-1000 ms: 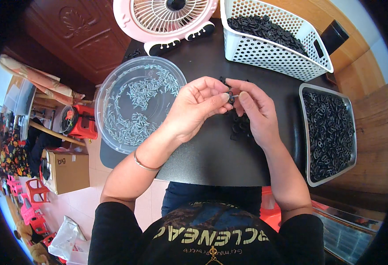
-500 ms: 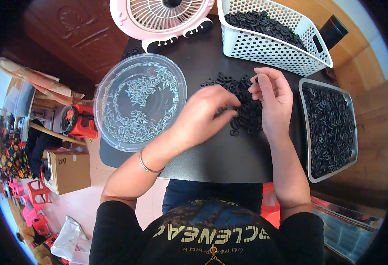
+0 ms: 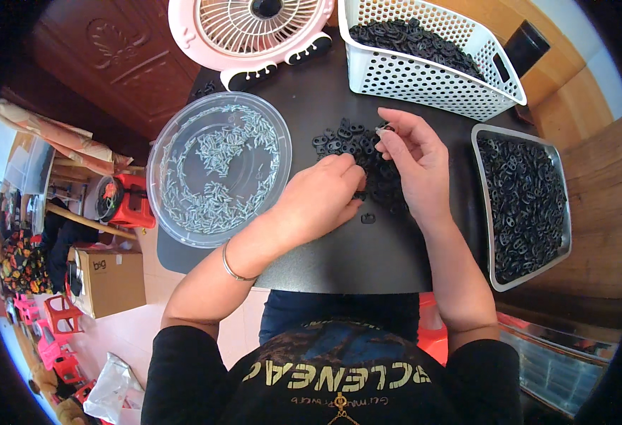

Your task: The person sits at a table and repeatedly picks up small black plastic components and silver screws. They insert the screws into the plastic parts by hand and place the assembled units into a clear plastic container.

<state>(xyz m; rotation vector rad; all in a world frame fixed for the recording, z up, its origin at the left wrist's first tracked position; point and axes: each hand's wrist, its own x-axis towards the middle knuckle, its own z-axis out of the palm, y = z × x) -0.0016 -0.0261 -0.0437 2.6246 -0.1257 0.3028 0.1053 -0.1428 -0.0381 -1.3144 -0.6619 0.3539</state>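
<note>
My left hand (image 3: 323,194) rests at the near left side of a pile of small black plastic two-hole pieces (image 3: 346,138). Its thumb and fingers are closed on a black piece (image 3: 360,193), mostly hidden by the fingertips. Above the pile's right side, my right hand (image 3: 420,159) pinches a small part (image 3: 383,130) between thumb and index finger. That part looks dark with a pale bit, and its exact kind is unclear. One loose black piece (image 3: 368,218) lies in front of the pile. To the left stands a clear round tub (image 3: 156,166) with many small silvery screws or pins (image 3: 215,202).
A white perforated basket (image 3: 417,91) of black pieces stands at the back right. A metal tray (image 3: 496,248) full of similar pieces lies at the right. Behind the tub is a pink fan (image 3: 183,35). All sit on the dark table (image 3: 325,273).
My left fingers have closed on a black piece at the pile. My right hand has shifted a little left, still pinching. A loose piece now shows apart from the pile.
</note>
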